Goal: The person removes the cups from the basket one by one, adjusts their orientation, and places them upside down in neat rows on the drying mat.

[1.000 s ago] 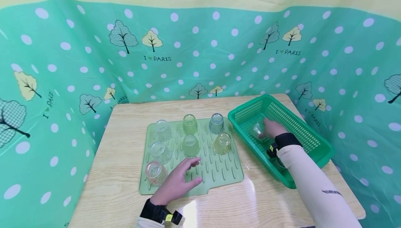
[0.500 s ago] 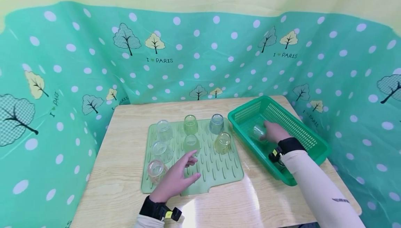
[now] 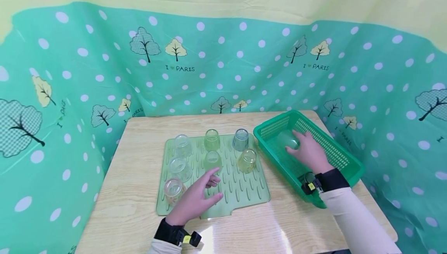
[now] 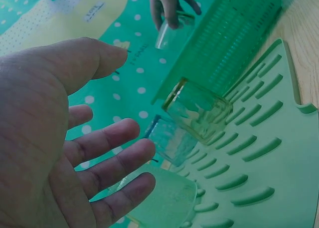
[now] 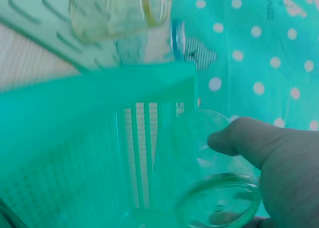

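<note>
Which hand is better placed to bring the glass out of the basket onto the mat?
Right. The right hand already grips the clear glass inside the green basket. The left hand hovers open over the drying mat, holding nothing.

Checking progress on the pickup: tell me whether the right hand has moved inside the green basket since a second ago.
Barely: the right hand stays over the glass at the green basket's far end.

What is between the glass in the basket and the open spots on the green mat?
The basket's near wall stands between: the right hand grips the glass inside it. On the mat, the left hand hovers over the front middle; the front right looks bare.
</note>
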### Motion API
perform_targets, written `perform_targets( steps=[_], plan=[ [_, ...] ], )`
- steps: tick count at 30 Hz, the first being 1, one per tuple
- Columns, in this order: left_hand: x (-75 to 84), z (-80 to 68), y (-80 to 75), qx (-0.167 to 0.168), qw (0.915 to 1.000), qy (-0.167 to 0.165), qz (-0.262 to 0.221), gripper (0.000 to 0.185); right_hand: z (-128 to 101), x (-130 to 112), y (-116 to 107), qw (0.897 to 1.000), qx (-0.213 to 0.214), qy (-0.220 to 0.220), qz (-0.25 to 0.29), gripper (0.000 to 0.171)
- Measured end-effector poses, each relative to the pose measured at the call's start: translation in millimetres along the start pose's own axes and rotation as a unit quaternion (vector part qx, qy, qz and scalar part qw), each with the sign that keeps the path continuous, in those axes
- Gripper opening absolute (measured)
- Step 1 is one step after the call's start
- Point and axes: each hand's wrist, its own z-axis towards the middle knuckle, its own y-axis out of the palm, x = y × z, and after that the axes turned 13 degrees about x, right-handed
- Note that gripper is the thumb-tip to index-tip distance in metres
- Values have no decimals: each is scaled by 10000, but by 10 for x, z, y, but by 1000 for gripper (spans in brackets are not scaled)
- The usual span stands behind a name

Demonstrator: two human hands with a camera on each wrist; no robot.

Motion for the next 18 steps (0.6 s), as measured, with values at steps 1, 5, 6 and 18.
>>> perform_targets(
  steps=[1,5,6,18],
  plan=[
    [-1,-3,-2,2,10000,-7,-2,80,-36,-37,-4,9999,145,-16,86,79],
    [-3,-3,-15,23,10000,9,-67,81,-173,-172,11,9956,800,-369,330,70],
    [-3,-2,-17,30,10000,23,-93,81,-207,-202,19,9938,939,-507,326,67],
    [31,-36,-18,35,9998,2,-170,79,-508,-442,74,9727,1785,-1470,211,60]
  ],
)
